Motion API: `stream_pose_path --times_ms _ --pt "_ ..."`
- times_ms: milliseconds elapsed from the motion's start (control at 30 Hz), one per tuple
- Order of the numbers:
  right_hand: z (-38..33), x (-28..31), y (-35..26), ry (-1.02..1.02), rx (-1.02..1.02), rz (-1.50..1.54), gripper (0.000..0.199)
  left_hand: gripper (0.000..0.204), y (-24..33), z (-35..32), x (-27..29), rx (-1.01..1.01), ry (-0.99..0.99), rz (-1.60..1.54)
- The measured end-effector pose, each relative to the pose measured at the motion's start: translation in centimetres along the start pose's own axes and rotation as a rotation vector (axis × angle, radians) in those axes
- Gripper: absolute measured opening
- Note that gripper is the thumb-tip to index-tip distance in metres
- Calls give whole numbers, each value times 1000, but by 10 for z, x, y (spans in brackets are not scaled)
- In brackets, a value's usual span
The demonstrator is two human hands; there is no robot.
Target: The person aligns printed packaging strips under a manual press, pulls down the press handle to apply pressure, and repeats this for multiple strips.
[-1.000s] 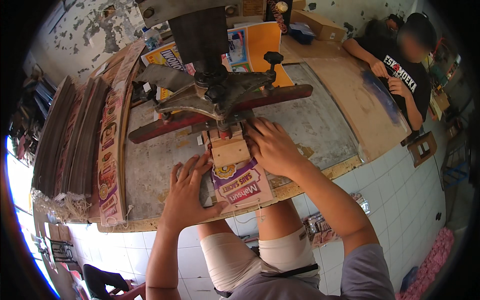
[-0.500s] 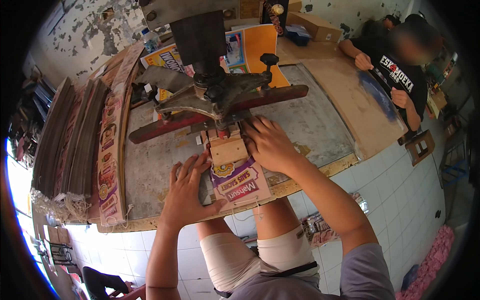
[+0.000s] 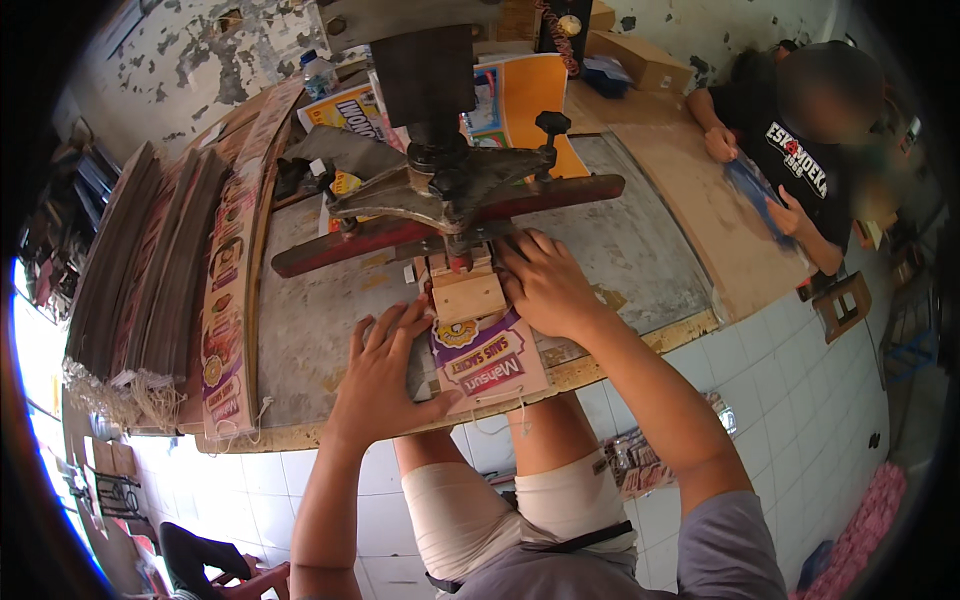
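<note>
A pink and purple printed card strip (image 3: 487,372) lies on the worn grey press table, with a string loop hanging from its near end. My left hand (image 3: 385,375) rests at its left edge, fingers spread, thumb on the near left corner. On the other side my right hand (image 3: 550,287) lies open, fingers stretched forward along the card and the wooden block. The pale wooden block (image 3: 468,297) sits over the card between my hands. Above it stands the press head (image 3: 440,200), dark metal with a long red-edged bar; its tip hides the card's far part.
Stacks of long card strips (image 3: 165,270) with strings stand at the left, beside a single printed strip (image 3: 226,330). Colourful printed sheets (image 3: 525,105) lie behind the press. At the right a co-worker holds a blue sheet (image 3: 757,195) over a brown board (image 3: 690,210).
My hands, the card and the wooden block keep nearly the same places; the whole view has shifted slightly. The co-worker's hands have moved, and the blue sheet now shows between them.
</note>
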State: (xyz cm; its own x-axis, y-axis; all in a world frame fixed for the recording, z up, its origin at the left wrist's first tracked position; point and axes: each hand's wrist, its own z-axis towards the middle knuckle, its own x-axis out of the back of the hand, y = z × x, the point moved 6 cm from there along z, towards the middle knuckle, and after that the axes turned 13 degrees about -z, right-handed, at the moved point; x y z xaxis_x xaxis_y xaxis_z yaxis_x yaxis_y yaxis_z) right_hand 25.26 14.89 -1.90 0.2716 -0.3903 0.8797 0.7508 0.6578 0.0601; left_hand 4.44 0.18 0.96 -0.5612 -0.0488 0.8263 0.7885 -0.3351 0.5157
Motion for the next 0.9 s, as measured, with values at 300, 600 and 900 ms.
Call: stream_pose_path --times_ms 300,600,900 --pt "-11 36 -7 65 -94 370 29 97 -3 -5 2 14 30 -55" --pt "-11 52 -38 96 -33 413 38 97 -7 -8 0 -8 50 -26" --pt "-13 51 -39 108 -48 420 39 96 -10 -9 -3 -20 69 -23"
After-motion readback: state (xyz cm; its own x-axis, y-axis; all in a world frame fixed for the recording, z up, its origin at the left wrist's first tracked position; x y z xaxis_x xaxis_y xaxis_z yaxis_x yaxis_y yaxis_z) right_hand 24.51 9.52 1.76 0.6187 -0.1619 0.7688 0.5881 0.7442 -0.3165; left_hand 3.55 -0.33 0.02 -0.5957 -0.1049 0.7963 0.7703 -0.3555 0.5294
